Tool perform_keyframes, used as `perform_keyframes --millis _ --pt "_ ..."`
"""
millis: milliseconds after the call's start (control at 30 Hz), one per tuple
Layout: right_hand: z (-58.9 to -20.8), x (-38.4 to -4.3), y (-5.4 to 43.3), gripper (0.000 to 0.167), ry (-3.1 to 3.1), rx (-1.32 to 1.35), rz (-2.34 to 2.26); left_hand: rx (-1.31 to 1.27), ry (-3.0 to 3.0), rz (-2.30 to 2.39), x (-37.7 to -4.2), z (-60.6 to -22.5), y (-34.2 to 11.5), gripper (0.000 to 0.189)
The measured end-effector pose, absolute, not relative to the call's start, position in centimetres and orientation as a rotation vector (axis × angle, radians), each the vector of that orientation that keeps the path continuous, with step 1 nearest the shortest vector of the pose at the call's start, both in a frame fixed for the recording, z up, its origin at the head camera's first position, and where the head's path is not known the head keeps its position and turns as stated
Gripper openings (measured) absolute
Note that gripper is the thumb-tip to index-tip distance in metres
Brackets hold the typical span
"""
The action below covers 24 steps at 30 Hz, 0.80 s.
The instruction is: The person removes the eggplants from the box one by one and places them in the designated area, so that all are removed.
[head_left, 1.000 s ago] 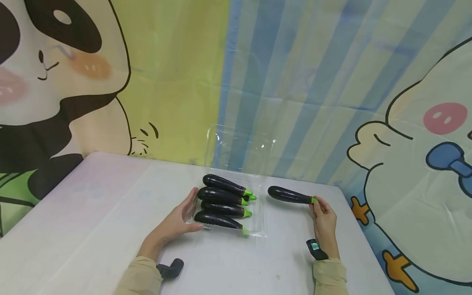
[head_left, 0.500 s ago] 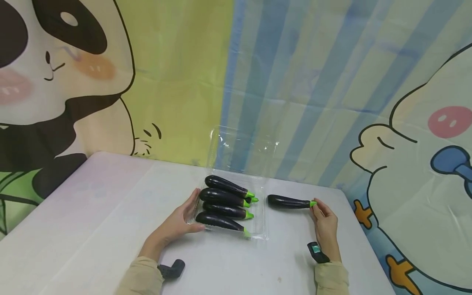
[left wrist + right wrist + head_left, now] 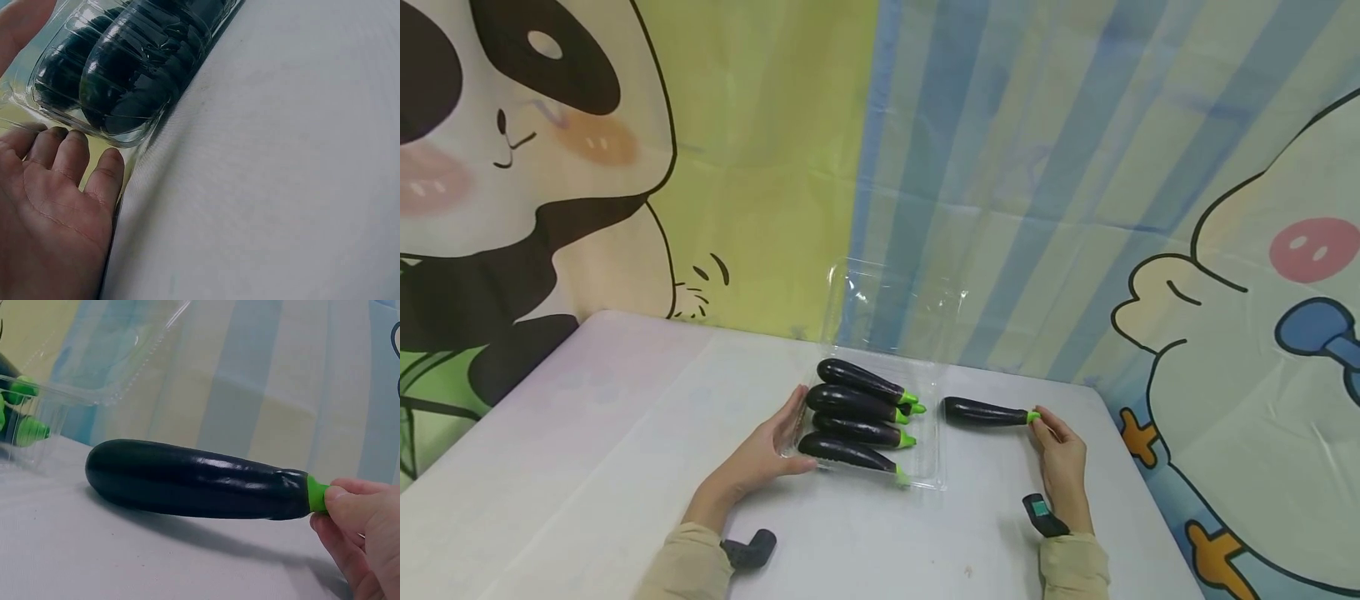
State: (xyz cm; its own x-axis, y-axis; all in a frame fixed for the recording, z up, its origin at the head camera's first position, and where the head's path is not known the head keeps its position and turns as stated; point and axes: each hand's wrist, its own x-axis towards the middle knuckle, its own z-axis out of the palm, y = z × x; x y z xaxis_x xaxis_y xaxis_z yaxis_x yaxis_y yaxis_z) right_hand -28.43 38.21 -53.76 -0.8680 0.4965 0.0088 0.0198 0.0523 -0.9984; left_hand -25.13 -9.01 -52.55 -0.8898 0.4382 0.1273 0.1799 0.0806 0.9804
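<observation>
A single eggplant (image 3: 985,412) lies to the left of the right hand (image 3: 1062,442), which pinches its green stem (image 3: 317,495) between thumb and fingers. Its long axis runs sideways, stem to the right, and the rounded end points straight at the clear box (image 3: 931,467) — near its right side but apart from it. The stem end looks slightly raised over the desk (image 3: 625,458); whether the rounded end touches down I cannot tell. The right hand is by far the nearer to this eggplant, while the left hand (image 3: 758,454) is over on the box's far side, holding its left end with the thumb at the near corner and the fingers along the end wall. Inside the box, the packed eggplants (image 3: 853,403) — at least four — lie side by side, stems also to the right, so the pinched one is roughly in line with them. The lid (image 3: 887,308) stands up behind.
</observation>
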Motion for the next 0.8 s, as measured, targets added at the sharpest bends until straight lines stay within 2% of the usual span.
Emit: perform_keyframes --millis 800 --pt "-53.57 -28.16 37.71 0.033 -2.236 -0.535 1.535 0.602 2.141 1.91 -25.04 -52.55 -9.02 0.113"
